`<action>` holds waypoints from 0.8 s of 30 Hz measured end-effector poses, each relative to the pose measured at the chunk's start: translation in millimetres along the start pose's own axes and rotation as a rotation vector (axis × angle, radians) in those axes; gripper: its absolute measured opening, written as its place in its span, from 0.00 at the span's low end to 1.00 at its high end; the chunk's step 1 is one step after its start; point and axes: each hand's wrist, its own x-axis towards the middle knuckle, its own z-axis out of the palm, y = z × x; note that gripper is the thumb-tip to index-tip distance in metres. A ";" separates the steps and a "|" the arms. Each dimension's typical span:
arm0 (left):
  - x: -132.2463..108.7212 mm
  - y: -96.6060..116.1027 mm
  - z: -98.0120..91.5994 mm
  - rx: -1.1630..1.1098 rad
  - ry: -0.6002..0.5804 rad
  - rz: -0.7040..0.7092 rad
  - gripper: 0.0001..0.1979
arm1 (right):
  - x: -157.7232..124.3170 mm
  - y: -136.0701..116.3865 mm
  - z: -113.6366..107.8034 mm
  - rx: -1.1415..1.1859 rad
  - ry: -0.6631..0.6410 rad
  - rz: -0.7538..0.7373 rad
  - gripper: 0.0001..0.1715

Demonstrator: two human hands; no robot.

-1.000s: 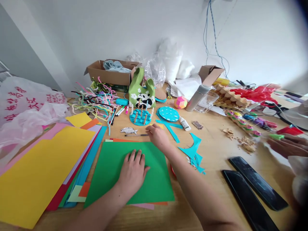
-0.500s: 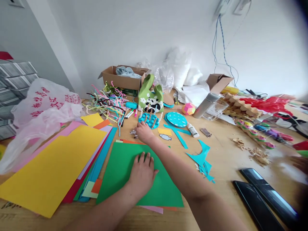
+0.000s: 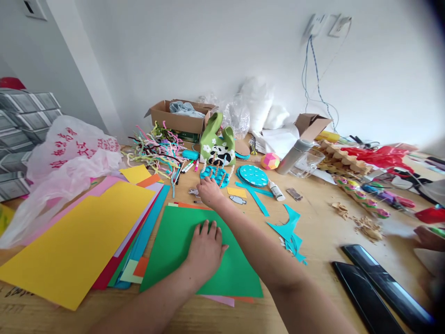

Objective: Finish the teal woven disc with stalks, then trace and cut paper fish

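My left hand (image 3: 206,247) lies flat with its fingers apart on a green sheet of paper (image 3: 170,255), with orange and pink sheets showing under its edges. Stretched forward over the paper, my right hand (image 3: 210,192) has its fingers curled together at the front edge of a round blue craft piece (image 3: 222,178) that bears twisted cords. What is between those fingers, if anything, is hidden. Just left of them lies a small grey paper cutout (image 3: 193,191). To their right are a fish-shaped paper cutout (image 3: 238,200) and a small yellow paper piece (image 3: 237,191).
Coloured sheets (image 3: 79,232) are fanned out at left. Behind are pipe cleaners (image 3: 156,148), a green panda bag (image 3: 218,144) and a cardboard box (image 3: 162,112). Blue discs (image 3: 254,175), a glue bottle (image 3: 276,190), blue scraps (image 3: 288,225) and black phones (image 3: 365,297) lie at right. Another person's hand (image 3: 427,239) shows far right.
The view has shifted slightly, and more of the other person's hand shows at far right. My two hands keep their places relative to the paper and the blue craft piece.
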 end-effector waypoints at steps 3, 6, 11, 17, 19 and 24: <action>-0.8 0.1 -0.4 -0.006 0.010 0.010 0.23 | 0.0 -0.3 -0.8 0.051 0.032 0.009 0.16; -1.3 0.4 -1.7 0.002 0.012 0.008 0.23 | 1.1 1.6 -4.8 0.185 0.044 0.054 0.13; -0.6 1.4 -4.0 -0.004 -0.008 -0.004 0.23 | -11.4 17.4 -19.9 0.326 0.081 0.160 0.09; 0.0 0.8 -3.5 -0.010 0.008 0.015 0.22 | -81.7 47.4 -18.4 1.106 0.323 0.479 0.13; -0.1 0.6 -3.7 -0.015 0.025 0.019 0.21 | -111.7 51.5 -11.4 1.290 0.349 0.589 0.25; 0.6 1.3 -7.0 -0.022 0.036 0.026 0.21 | -162.0 45.5 10.5 1.602 0.339 0.796 0.34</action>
